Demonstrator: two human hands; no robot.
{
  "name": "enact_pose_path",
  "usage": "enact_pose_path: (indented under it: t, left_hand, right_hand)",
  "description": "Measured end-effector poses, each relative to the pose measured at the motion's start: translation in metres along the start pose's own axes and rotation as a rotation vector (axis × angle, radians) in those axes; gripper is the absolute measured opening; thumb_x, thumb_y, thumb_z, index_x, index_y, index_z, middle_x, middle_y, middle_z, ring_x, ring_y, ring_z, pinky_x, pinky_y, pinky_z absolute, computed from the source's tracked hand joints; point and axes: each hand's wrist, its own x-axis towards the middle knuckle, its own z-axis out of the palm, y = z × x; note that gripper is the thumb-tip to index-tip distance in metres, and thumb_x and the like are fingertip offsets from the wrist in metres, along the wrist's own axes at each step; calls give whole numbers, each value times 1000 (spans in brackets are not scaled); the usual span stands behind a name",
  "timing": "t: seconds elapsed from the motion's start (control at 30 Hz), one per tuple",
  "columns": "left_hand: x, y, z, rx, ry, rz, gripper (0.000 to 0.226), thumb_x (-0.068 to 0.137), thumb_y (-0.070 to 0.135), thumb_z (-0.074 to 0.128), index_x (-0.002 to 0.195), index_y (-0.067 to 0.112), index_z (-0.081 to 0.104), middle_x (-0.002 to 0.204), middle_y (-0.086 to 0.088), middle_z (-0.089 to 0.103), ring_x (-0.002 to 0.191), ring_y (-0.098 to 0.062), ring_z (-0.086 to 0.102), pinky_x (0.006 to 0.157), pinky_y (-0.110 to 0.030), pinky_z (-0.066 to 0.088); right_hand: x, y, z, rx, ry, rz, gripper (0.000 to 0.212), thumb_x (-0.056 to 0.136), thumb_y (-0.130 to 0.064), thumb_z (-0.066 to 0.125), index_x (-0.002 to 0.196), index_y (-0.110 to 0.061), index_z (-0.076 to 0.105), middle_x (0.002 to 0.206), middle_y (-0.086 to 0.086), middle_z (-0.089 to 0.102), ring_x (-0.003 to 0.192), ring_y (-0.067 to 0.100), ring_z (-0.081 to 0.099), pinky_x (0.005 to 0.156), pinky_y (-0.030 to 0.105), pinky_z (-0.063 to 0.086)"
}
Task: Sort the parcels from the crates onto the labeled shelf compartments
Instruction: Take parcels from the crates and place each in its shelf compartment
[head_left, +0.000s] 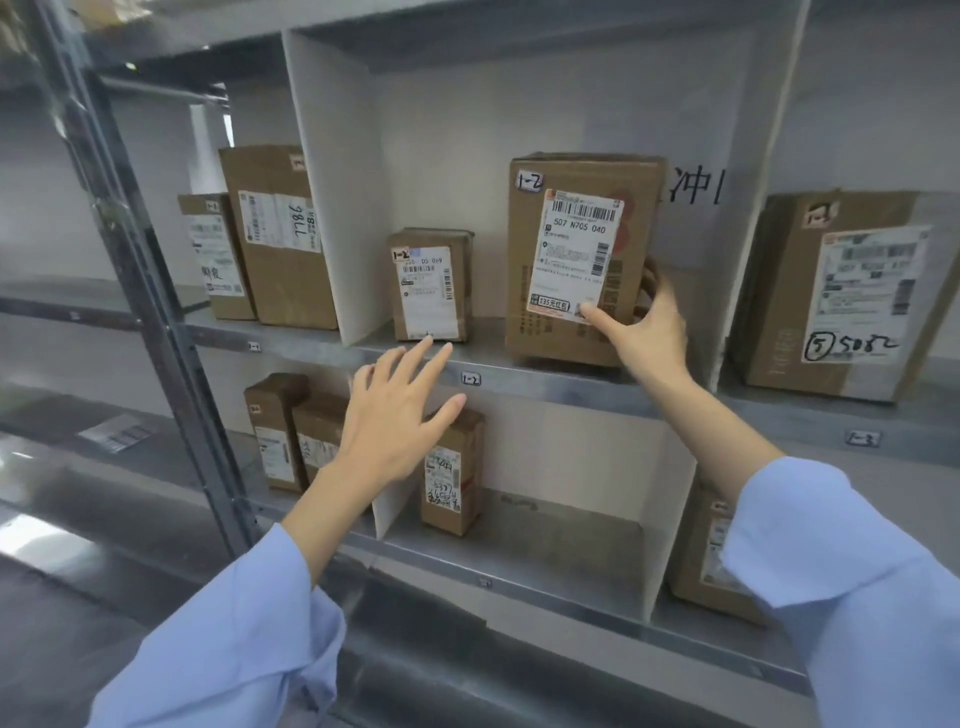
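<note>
The tall cardboard parcel (582, 260), marked 1-2 at its top left corner, stands upright in the shelf compartment whose edge tag (470, 379) also reads 1-2, to the right of a smaller 1-2 parcel (430, 286). The right hand (647, 325) grips its lower right corner: the thumb lies on the printed shipping label (575, 254) on the front face and the fingers wrap round the right side, so it is clamped on the box. The left hand (397, 415) hovers spread and empty below the shelf edge (545, 387), touching nothing.

The box looks stiff and square-edged, probably light to moderate in weight since 1 hand steadies it. The label is glossy and may slip under a thumb; bare cardboard on the 2 side faces gives surer hold. Whether its base sits fully flat on the shelf is hard to tell.
</note>
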Motion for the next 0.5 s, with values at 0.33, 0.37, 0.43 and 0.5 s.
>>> enact_pose_path:
  t: [0.33,0.37,0.43,0.5]
  left_hand:
    - [33,-1,31,-53,-3,1,77,87,69,9,154,35,21,162,6,22,148,-18,15,115,-40,12]
    - [34,0,32,-56,-1,1,77,87,69,9,154,35,22,161,6,23,148,-18,15,115,-41,13]
    - [37,0,33,-59,1,7,76,87,69,10,154,34,23,161,6,24,148,-18,16,116,-42,14]
    - [38,1,33,-59,-9,13,76,88,68,10,154,34,23,161,5,24,148,-18,16,116,-42,14]
  right_hand:
    - [44,38,16,61,-54,-5,85,78,-23,83,145,-17,30,125,-15,47,121,14,55,104,39,48]
    - [45,39,17,51,-59,-3,86,78,-24,84,145,-17,30,126,-15,47,120,13,55,104,39,48]
    - [46,40,16,32,-68,5,88,77,-26,84,146,-18,29,128,-13,48,119,12,54,103,38,48]
    - [44,37,14,7,-77,16,91,76,-30,84,147,-19,28,135,-10,50,120,12,54,104,38,48]
